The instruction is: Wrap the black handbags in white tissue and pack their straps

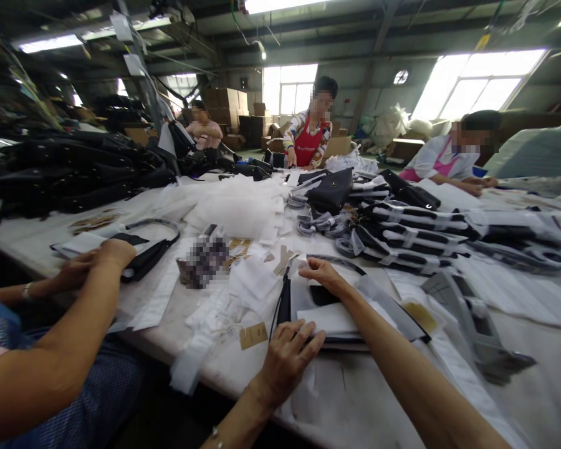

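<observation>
A black handbag [284, 302] lies in front of me on the white table, partly covered by a folded white sheet [341, 319] and a translucent sheet. My left hand [290, 352] rests on the near left edge of the bag and sheet, fingers stretched out and lying over it. At the bag's far side, my right hand [327, 275] pinches a small piece of white wrapping [303, 263] close to the arched handle [353, 265]. A brown hang tag [253, 336] with a string lies left of the bag.
A grey tape dispenser [472, 324] stands right. Wrapped black bags [411, 234] are stacked behind it; white sheets [238, 202] pile mid-table. At left, a co-worker's hands [107, 255] work on another bag [147, 259]. Other people work across the table.
</observation>
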A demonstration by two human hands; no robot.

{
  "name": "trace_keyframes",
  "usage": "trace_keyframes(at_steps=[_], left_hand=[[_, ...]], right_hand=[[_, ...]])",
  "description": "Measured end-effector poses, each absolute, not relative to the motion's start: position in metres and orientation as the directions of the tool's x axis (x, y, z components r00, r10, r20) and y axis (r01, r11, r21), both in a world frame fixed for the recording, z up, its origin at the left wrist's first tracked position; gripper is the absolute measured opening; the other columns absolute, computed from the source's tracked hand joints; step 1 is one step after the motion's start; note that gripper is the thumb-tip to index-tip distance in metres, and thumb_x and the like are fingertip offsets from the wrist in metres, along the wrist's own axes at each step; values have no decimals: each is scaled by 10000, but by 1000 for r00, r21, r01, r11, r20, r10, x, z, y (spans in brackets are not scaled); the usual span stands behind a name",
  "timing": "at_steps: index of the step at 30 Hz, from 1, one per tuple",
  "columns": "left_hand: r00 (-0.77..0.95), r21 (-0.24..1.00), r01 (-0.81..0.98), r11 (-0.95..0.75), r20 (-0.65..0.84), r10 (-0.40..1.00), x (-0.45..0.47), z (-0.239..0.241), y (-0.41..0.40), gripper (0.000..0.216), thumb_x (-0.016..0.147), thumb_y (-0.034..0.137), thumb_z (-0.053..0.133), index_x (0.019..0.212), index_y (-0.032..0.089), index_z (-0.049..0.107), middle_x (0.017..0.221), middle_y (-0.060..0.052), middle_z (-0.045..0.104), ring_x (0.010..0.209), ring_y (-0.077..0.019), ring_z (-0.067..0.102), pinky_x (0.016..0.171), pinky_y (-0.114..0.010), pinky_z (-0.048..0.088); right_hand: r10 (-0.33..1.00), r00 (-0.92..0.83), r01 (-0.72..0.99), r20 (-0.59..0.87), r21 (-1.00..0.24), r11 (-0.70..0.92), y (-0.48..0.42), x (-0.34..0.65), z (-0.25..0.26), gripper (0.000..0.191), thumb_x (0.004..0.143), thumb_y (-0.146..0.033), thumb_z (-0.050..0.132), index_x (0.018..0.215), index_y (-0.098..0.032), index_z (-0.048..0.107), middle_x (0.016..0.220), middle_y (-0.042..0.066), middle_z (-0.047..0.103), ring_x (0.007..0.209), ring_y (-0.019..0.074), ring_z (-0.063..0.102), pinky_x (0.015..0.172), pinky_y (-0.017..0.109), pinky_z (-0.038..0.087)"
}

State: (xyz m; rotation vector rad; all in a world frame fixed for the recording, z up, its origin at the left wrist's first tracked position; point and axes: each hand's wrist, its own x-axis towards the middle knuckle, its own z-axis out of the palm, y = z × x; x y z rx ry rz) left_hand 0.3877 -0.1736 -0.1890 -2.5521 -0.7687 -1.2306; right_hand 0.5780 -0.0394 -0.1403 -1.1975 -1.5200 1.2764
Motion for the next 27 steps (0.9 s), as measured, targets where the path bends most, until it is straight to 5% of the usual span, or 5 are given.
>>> trace_keyframes(at_steps=[7, 18, 23, 27], left_hand=[[509, 83, 536, -840, 762, 400, 388, -190, -173, 319, 999, 148, 406, 1265, 142, 583, 1159, -86, 690, 1125, -199, 598, 935, -340, 503], [493, 75, 551, -831, 774, 397, 389, -192, -172, 302, 1002, 166, 413, 1242, 153, 595, 1144, -86, 693, 1102, -196, 611, 908, -337, 514], [497, 85, 550, -831, 766, 408, 390, -194, -172, 297, 1001, 173, 415, 1225, 164, 609, 1141, -82, 694, 1101, -204, 614, 893, -346, 523], [497, 91, 555, -826, 760, 418, 390, -194, -173, 282, 993, 167, 435, 1206, 172, 619, 1122, -81, 695, 1094, -202, 618, 896, -345, 526]], right_hand=[[977, -214, 141, -11, -990, 19, -45, 578, -137, 467, 552, -504, 837, 781, -189, 579, 690, -46, 556, 639, 123, 495, 642, 267, 418], [977, -204, 151, 55, -985, 87, -78, 589, -130, 320, 648, -407, 786, 741, -192, 567, 701, -42, 557, 663, 122, 483, 665, 258, 399], [960, -277, 350, 33, -927, 133, -94, 591, -134, 137, 729, -295, 698, 788, -194, 628, 675, -37, 562, 645, 136, 495, 618, 256, 392], [916, -350, 518, 197, -774, 365, -109, 588, -131, 93, 804, -271, 648, 754, -207, 694, 810, 16, 651, 802, 184, 590, 773, 294, 447]])
